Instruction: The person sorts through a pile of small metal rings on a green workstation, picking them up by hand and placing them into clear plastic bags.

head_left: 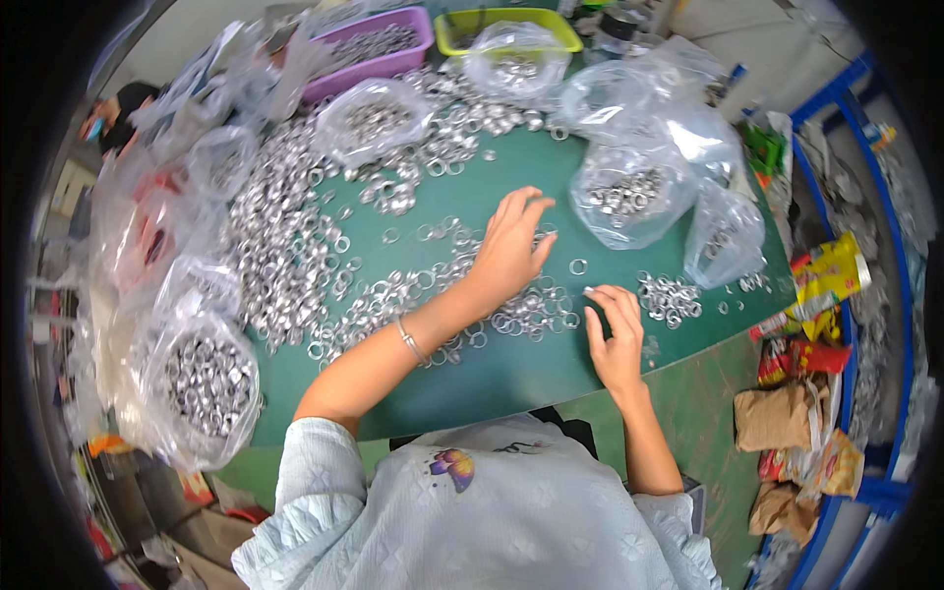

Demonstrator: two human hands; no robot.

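On the green tabletop [442,393], small silver metal rings lie in loose heaps. My left hand [506,251] reaches over the middle heap of rings [536,310], thumb and fingers spread, with nothing seen between them. A bracelet circles that wrist. Closer to the front edge, my right hand [618,339] rests by the table with fingers bent and the thumb apart from the index finger. A small pale spot shows at its index fingertip, too small to make out. One single ring [578,266] lies between the hands. Right of my right hand sits a smaller pile of rings [671,299].
A large heap of rings [285,236] covers the table's left side. Clear bags of rings stand at the left [208,383], back [374,118] and right [629,197]. A purple basket [428,39] and a yellow-green basket [565,29] line the back. Blue shelving [890,226] rises at right.
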